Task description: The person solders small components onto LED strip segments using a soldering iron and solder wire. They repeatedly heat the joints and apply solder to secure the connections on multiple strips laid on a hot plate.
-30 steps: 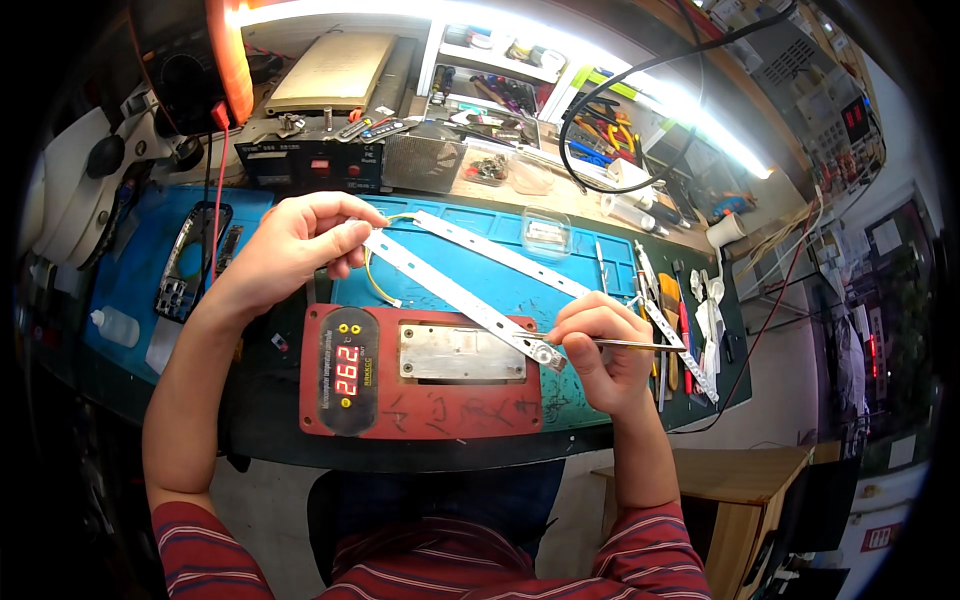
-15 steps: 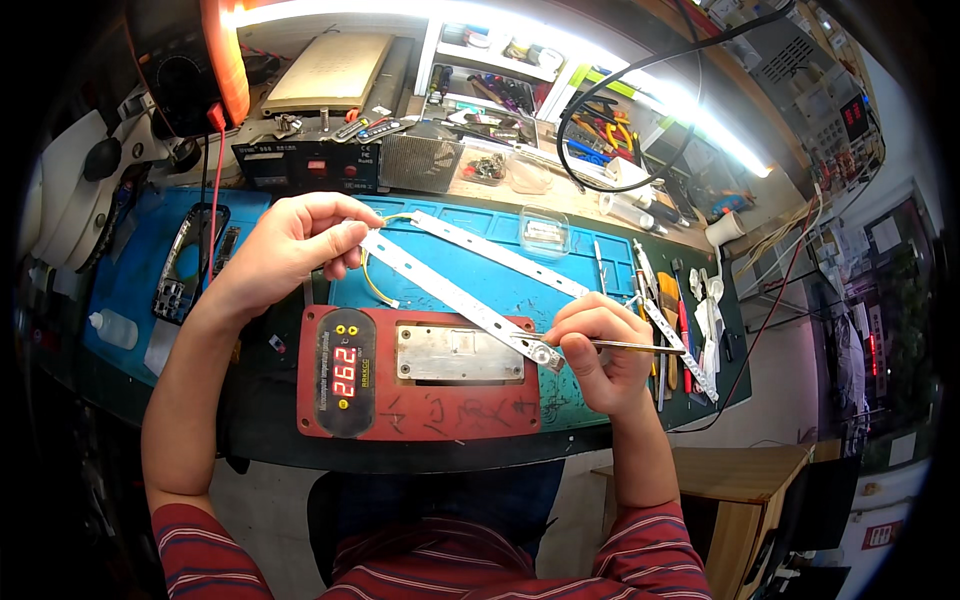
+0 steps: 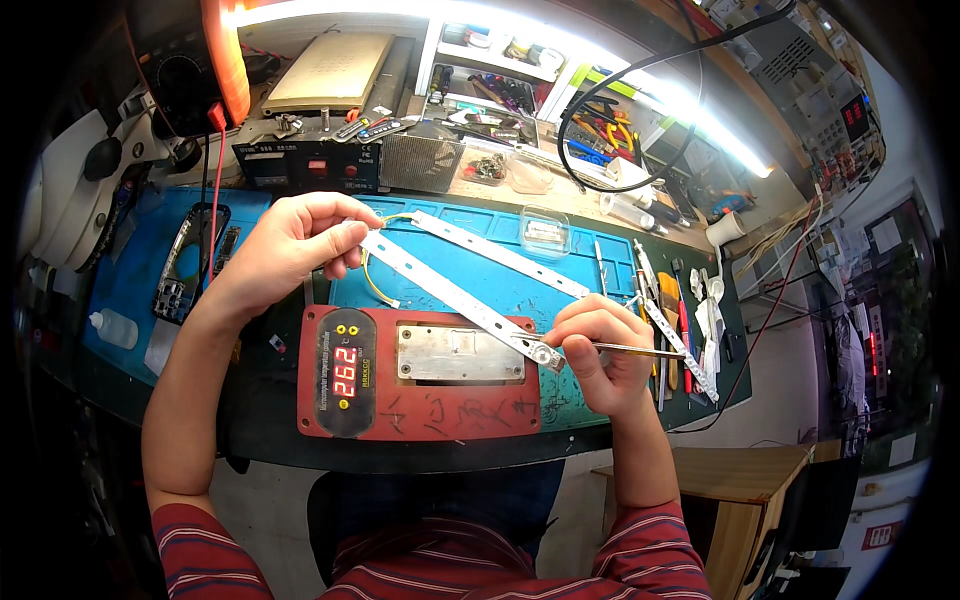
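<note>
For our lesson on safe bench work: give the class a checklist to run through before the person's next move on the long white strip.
1. Left hand grips far end of long white strip: ok.
2. Right hand holds thin metal tweezers at near end: ok.
3. Near end over silver plate of red heater box: not ok, just past its right edge.
4. Heater display lit: ok.
5. Plate hot enough: cannot tell.

A long white LED strip (image 3: 450, 292) is laid slantwise above the red hot plate (image 3: 420, 372), its lower end resting over the plate's right edge. Metal tweezers (image 3: 625, 349) are held level, tips touching that lower end.
</note>
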A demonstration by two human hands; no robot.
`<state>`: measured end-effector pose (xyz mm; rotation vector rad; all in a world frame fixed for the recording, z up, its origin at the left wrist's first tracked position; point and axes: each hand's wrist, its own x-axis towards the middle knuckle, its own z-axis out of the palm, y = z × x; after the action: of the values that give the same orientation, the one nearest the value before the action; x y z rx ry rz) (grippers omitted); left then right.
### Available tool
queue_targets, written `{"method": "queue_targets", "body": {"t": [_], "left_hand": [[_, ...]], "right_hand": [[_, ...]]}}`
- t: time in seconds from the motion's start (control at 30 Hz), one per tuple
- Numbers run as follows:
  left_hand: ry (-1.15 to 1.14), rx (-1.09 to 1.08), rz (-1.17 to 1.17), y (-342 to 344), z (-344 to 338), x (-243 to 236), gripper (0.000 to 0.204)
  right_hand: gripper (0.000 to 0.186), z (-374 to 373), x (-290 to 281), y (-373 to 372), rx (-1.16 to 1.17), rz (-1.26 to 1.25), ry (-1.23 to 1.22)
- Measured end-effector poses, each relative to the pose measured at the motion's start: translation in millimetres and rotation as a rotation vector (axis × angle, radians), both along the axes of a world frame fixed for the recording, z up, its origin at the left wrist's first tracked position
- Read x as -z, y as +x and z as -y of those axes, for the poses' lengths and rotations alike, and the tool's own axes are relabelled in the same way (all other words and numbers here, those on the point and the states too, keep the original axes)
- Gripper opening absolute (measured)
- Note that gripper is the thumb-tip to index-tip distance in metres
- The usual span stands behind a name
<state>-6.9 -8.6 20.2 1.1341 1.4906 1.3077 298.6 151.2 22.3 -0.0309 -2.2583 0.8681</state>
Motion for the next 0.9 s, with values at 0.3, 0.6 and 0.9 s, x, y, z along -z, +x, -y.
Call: {"method": "queue_targets", "body": {"t": [0.3,0.6,0.9], "left_hand": [[0.002,0.0,0.012,-0.3,-0.3,0.8,0.022],[-0.009,0.001,-0.001,-0.1,0.0,1.0,0.023],[-0.008,-0.004,0.006,0.1,0.3,0.9,0.021]], "right_hand": [[0.014,-0.5,-1.0,0.6,-0.013,0.005,-0.016],[0.013,-0.4,-0.9,0.2,-0.015,0.008,-0.017],[0.018,-1.2,-1.1,0.5,-0.026,0.013,-0.013]]}}
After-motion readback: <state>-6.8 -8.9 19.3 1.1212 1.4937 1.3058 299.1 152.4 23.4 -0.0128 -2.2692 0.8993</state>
